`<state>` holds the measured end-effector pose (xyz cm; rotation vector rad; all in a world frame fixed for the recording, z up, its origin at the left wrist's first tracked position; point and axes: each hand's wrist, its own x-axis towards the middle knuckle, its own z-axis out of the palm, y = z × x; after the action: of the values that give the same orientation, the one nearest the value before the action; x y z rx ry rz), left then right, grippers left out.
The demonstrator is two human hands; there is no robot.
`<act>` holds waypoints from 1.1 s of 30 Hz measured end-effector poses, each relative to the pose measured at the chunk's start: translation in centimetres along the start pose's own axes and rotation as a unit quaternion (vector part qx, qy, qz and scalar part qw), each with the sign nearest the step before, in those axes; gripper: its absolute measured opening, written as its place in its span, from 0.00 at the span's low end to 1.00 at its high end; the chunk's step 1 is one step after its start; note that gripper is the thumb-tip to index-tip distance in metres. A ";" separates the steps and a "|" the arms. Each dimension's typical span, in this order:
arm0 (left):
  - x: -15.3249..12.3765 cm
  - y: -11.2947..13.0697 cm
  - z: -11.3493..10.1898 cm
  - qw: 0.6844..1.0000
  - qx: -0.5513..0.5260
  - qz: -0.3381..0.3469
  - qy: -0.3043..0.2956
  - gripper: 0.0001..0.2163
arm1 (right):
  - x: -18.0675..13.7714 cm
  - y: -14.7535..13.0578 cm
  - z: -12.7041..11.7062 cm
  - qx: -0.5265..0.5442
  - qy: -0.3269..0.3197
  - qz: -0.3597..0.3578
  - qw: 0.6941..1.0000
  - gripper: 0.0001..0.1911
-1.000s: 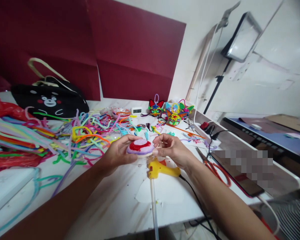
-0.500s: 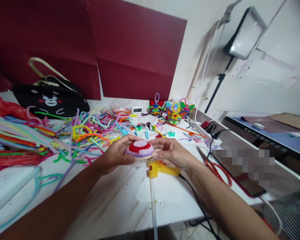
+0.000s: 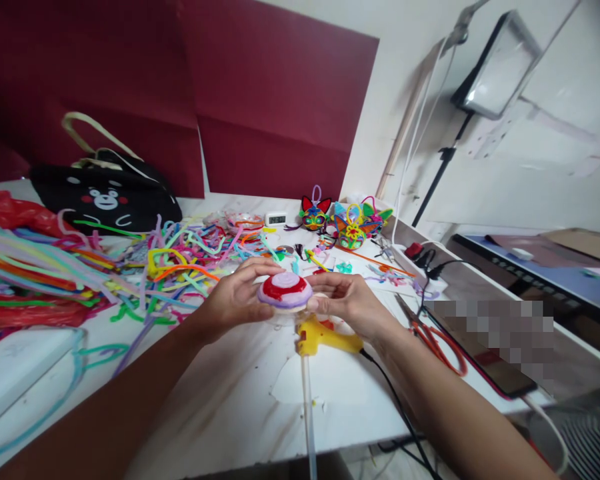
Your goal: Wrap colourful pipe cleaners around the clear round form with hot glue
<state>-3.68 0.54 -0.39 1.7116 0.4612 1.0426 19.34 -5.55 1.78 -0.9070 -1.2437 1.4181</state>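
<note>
Between my two hands is a small round dome wound from pipe cleaners (image 3: 285, 291), with lilac, red and pale purple rings. My left hand (image 3: 241, 297) grips its left side, thumb low along the rim and fingers behind. On the other side my right hand (image 3: 343, 301) pinches the rim between thumb and fingers. The dome is held just above the table, its top tilted toward me. Right under my right hand lies a yellow hot glue gun (image 3: 325, 337), a clear glue stick (image 3: 307, 407) poking out of it toward me.
Loose pipe cleaners (image 3: 55, 267) heap on the left, before a black bag (image 3: 105, 200). Several colourful cat-face ornaments (image 3: 351, 230) stand at the back by a small digital clock (image 3: 275, 219). Scissors (image 3: 437, 343) and a phone (image 3: 480, 353) lie to the right.
The dome has risen slightly and shifted a little right in view, and its top shows more. Both hands keep hold of it. The whole view has moved slightly.
</note>
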 end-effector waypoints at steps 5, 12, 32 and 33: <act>0.0 0.0 0.3 1.000 -0.003 -0.012 0.026 0.22 | 0.5 0.7 -0.3 -0.031 0.052 -0.041 0.997 0.25; -0.4 0.7 2.0 0.997 0.068 0.010 0.042 0.24 | 0.5 2.0 0.2 -0.100 0.100 -0.093 0.986 0.28; -0.3 0.6 2.5 0.991 0.081 -0.006 0.103 0.27 | -0.6 1.9 1.0 -0.238 0.110 -0.147 0.954 0.21; -0.3 0.5 2.5 0.991 0.076 -0.007 0.105 0.27 | -0.7 1.8 1.1 -0.240 0.111 -0.146 0.953 0.20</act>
<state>-1.88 -1.26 -0.27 1.7361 0.7025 1.2100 18.10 -6.43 0.17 -1.1168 -1.5043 0.7672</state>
